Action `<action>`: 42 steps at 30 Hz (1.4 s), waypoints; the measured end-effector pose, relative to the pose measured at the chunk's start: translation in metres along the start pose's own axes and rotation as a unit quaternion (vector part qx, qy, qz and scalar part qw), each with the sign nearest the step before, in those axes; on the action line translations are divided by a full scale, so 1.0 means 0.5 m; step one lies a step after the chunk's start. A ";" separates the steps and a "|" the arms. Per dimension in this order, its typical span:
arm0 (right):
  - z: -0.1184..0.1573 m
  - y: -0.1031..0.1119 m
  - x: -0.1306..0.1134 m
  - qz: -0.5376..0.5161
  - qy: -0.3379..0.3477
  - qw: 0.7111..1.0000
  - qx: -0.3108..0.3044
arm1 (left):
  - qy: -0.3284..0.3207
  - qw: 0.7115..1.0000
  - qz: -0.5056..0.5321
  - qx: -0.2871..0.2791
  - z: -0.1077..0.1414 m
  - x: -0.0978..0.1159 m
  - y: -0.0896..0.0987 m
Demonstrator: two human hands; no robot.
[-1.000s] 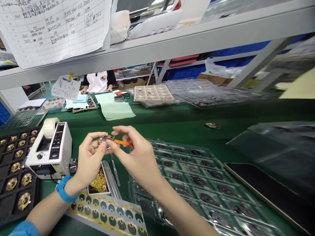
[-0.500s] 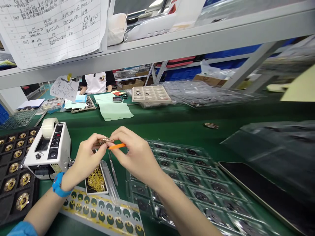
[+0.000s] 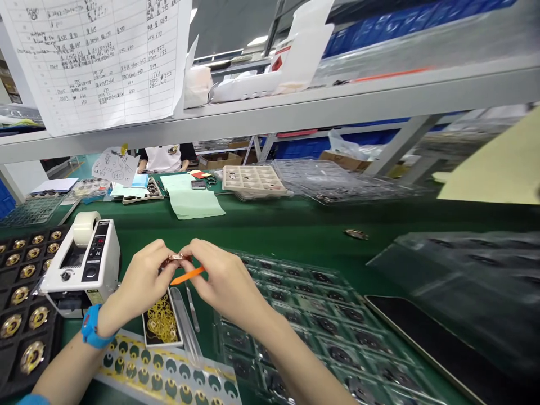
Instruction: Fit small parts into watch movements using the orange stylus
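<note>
A small copper-coloured metal part (image 3: 176, 257) is pinched between both hands, largely covered by fingers. My left hand (image 3: 145, 275), with a blue wristband (image 3: 93, 327), is closed on its left side. My right hand (image 3: 219, 275) grips the other side and also holds a flat orange stick (image 3: 188, 276), whose tip points left. Below the hands lie a small white-rimmed box (image 3: 182, 341) of yellow rings (image 3: 162, 320), a clear plastic strip (image 3: 185, 326) and tweezers (image 3: 192, 308). A sheet of round stickers (image 3: 164, 374) is in front of them.
A white tape dispenser (image 3: 90, 270) and a black tray (image 3: 54, 337) of gold round parts stand left. Clear trays (image 3: 304, 315) of dark parts lie right, beside a dark tablet-like panel (image 3: 422, 332). A shelf (image 3: 295, 109) crosses above; a person (image 3: 164, 159) sits opposite.
My view has tilted up slightly, so the bench sits lower in the picture. Both hands still hold the copper-coloured part; the orange stick's tip has shifted left and down below it.
</note>
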State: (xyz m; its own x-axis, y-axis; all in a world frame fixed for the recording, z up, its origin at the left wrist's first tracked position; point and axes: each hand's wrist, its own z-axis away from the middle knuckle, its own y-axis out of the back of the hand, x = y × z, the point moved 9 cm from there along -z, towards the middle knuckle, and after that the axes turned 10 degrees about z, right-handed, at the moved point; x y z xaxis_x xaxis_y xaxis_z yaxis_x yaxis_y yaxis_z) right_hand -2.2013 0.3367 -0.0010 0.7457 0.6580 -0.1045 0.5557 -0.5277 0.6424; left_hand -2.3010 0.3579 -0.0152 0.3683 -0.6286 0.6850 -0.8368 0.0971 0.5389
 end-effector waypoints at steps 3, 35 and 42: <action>0.001 -0.005 -0.009 0.015 0.018 0.999 -0.024 | 0.016 1.000 0.008 -0.022 -0.002 -0.001 -0.004; 0.021 0.082 -0.066 0.065 0.104 0.975 0.183 | 0.134 0.959 0.249 0.000 0.039 0.023 -0.016; 0.030 0.084 -0.075 0.089 0.148 0.968 0.181 | 0.118 0.964 0.239 0.000 0.045 0.027 -0.015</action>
State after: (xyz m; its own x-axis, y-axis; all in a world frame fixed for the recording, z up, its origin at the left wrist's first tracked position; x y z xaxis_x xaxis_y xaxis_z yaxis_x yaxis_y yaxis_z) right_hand -2.2004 0.2818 0.0188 0.7332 0.6362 0.2402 0.5602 -0.7653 0.3170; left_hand -2.2988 0.3314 -0.0209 0.0222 -0.3188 0.9476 -0.9333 0.3331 0.1340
